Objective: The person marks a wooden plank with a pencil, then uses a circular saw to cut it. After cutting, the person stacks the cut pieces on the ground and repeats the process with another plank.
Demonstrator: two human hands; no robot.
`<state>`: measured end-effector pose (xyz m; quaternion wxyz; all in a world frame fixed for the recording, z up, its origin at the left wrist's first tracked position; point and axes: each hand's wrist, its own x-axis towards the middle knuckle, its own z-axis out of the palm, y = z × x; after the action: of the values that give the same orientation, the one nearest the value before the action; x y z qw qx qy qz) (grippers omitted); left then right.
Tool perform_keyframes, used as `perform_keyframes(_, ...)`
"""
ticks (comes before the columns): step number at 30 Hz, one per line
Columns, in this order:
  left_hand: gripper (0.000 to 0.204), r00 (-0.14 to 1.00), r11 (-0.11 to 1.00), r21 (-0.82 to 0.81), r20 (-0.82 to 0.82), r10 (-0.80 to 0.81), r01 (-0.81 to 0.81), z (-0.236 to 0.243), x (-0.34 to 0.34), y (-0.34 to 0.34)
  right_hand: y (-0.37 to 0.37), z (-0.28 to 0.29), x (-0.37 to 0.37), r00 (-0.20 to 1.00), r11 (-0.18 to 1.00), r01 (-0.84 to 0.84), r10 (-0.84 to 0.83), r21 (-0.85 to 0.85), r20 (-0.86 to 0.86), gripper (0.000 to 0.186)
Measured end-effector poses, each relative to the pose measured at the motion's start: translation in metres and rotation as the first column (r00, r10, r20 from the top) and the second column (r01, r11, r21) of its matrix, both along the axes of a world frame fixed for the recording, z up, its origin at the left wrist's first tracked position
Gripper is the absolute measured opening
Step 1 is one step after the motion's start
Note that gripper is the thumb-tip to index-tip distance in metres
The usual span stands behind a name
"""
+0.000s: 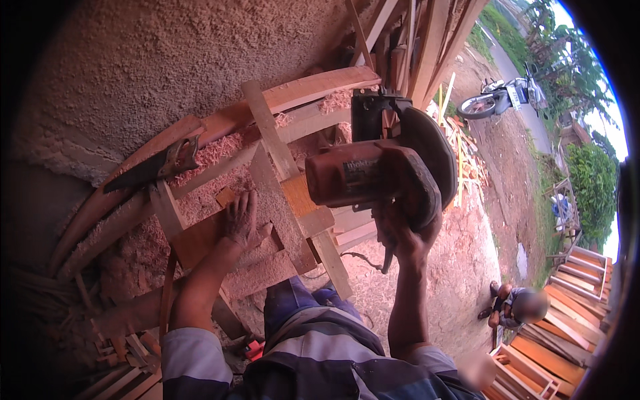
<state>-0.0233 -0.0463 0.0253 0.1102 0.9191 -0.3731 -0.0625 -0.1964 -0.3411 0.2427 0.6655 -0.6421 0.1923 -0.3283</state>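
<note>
The saw (pixel 360 172) was at the centre right of the frame, over the pale planks (pixel 270 183). The grip of the right hand (pixel 413 240) was clamped on it from the lower side, probably to carry its weight. The left hand (pixel 241 217) lay at the end of the brown board (pixel 199 237), its grip apart, perhaps to steady the wood. The handsaw (pixel 140 172) rested on the beams (pixel 313 90), maybe to stay reachable. The saw's motor pointed left, its long axis nearly level across the frame, with the round guard (pixel 437 150) at the right.
</note>
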Motion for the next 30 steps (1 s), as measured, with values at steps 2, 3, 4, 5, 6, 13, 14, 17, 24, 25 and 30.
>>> perform_keyframes(2,0.110,1.000,1.000,0.027,0.024,0.002,-0.003,-0.004,-0.001,0.000,-0.008,0.004,-0.052,0.993,0.993,0.116,-0.116,-0.005,-0.033,0.049)
perform_keyframes(3,0.110,1.000,0.999,0.035,0.026,0.006,-0.007,-0.004,-0.001,0.000,-0.012,0.003,-0.078,0.987,0.987,0.160,-0.159,0.012,-0.015,0.052)
perform_keyframes(4,0.110,1.000,0.999,0.044,0.027,0.010,-0.011,-0.004,-0.002,0.000,-0.016,0.002,-0.107,0.980,0.980,0.192,-0.187,0.062,-0.074,0.057)
perform_keyframes(5,0.110,1.000,0.997,0.073,0.005,0.023,-0.023,-0.003,-0.002,-0.002,-0.021,-0.003,-0.131,0.965,0.968,0.243,-0.235,0.059,-0.115,0.058)
perform_keyframes(6,0.107,1.000,0.997,0.071,-0.019,0.023,-0.021,-0.001,-0.002,-0.002,-0.024,-0.009,-0.158,0.944,0.952,0.302,-0.291,0.055,-0.154,0.059)
perform_keyframes(13,0.104,0.999,0.976,0.211,-0.001,0.045,-0.044,0.008,-0.006,-0.009,-0.063,-0.071,-0.317,0.862,0.899,0.415,-0.338,0.142,-0.377,0.070)
perform_keyframes(14,0.105,0.998,0.973,0.225,0.006,0.060,-0.060,0.007,-0.006,-0.008,-0.069,-0.083,-0.334,0.882,0.895,0.394,-0.305,0.207,-0.359,0.074)
perform_keyframes(17,0.104,0.997,0.970,0.231,0.016,0.071,-0.073,0.005,-0.005,-0.006,-0.079,-0.127,-0.383,0.875,0.872,0.406,-0.284,0.273,-0.392,0.086)
perform_keyframes(24,0.096,0.997,0.965,0.254,0.054,0.047,-0.059,0.007,-0.009,-0.006,-0.093,-0.257,-0.456,0.636,0.941,0.244,-0.339,-0.237,-0.693,0.084)
perform_keyframes(25,0.096,0.996,0.959,0.269,0.031,0.082,-0.087,0.007,-0.009,-0.006,-0.096,-0.275,-0.460,0.597,0.949,0.194,-0.315,-0.248,-0.738,0.084)
perform_keyframes(30,0.099,0.999,0.971,0.238,0.009,0.035,-0.036,0.006,-0.003,0.002,-0.119,-0.367,-0.466,0.429,0.873,-0.088,-0.401,-0.479,-0.810,0.077)
